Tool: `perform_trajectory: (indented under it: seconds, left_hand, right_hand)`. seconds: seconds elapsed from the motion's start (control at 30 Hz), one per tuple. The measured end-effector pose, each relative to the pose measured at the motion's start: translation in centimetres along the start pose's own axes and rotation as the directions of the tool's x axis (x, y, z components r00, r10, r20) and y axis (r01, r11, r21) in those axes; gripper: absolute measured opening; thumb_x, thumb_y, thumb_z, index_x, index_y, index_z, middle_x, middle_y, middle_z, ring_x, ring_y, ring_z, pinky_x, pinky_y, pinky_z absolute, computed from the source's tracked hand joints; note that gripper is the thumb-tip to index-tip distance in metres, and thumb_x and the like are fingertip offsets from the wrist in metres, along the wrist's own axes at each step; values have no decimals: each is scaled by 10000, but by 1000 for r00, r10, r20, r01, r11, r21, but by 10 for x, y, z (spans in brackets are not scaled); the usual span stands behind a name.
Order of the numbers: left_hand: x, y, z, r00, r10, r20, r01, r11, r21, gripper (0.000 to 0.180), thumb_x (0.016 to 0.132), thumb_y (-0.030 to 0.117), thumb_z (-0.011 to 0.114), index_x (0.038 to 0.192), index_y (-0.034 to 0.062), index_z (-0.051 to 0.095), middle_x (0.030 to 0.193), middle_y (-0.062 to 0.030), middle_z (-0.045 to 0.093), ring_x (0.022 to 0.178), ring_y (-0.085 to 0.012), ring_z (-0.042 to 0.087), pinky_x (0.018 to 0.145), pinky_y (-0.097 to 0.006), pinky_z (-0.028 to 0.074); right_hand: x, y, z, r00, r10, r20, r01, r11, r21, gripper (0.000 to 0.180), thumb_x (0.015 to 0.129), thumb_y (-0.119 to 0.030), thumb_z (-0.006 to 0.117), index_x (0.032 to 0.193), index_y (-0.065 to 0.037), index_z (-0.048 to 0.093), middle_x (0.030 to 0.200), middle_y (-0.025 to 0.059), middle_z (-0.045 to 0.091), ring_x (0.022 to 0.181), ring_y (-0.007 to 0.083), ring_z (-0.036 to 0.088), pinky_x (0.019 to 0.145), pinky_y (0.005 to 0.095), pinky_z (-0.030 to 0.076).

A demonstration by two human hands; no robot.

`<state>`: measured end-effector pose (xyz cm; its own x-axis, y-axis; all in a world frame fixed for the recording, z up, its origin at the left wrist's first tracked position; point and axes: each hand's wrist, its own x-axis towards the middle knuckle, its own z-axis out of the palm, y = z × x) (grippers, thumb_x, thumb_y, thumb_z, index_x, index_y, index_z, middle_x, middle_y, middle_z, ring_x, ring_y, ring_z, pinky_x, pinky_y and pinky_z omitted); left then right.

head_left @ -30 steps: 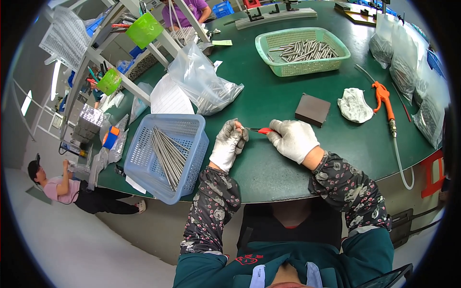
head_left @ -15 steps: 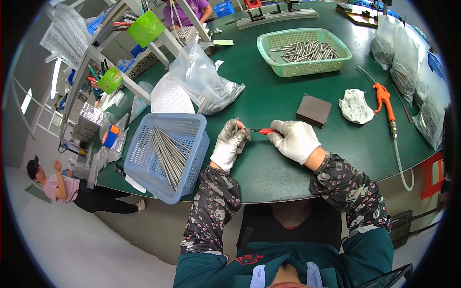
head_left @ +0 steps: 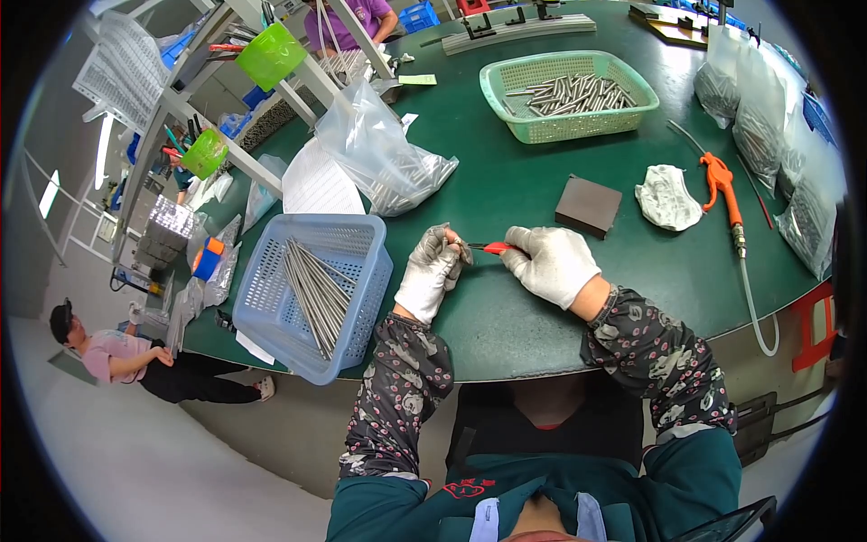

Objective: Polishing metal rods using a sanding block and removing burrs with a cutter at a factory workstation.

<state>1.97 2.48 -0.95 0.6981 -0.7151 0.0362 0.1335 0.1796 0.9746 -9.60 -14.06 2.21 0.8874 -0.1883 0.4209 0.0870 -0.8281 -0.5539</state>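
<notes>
Right now both gloved hands meet over the near edge of the green table [head_left: 506, 307]: the left hand [head_left: 432, 274] is curled shut around something small at its fingertips, too hidden by the glove to make out, though it could be the end of a thin metal rod. The right hand [head_left: 551, 264] is closed on a red-handled tool [head_left: 495, 247] whose tip points into the left hand's fingers; the two hands are nearly touching through that tool. Just to the left, at the table's rim, a blue basket [head_left: 357, 312] holds a loose bundle of long metal rods [head_left: 312, 287], and across the table a green basket [head_left: 506, 108] holds a heap of shorter metal pieces [head_left: 569, 92]. Judging by how things lie, one piece is being worked on, a fair number of rods wait in the blue basket, and the pile in the far basket may be finished stock, though nothing here settles which basket feeds which. Between the baskets lies a clear plastic bag [head_left: 379, 154] with more metal parts in it. On the right rest a dark block [head_left: 588, 205], a crumpled white rag [head_left: 668, 197] and an orange air gun [head_left: 722, 185] with its hose, none in hand.
</notes>
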Motion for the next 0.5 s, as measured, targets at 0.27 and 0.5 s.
perform_trajectory:
  seconds: [0.27,0.5]
  left_hand:
    - [1,-1,-1,1000,23,18,-23,1000,-8,162,828,235,545,932,130,480,733,-44,518,485,-37,346,401,-143,235]
    - [1,-2,1,999,51,-10,-52,998,-26,124,847,216,518,892,104,487,725,-43,545,478,-40,373,397,-155,261]
  right_hand:
    - [1,1,-3,997,61,-38,-60,998,22,192,756,-247,527,804,-74,593,665,124,582,627,300,567,577,390,451]
    - [0,-1,-3,1000,28,8,-28,999,31,206,762,-252,517,813,-71,603,686,134,590,643,299,572,588,386,453]
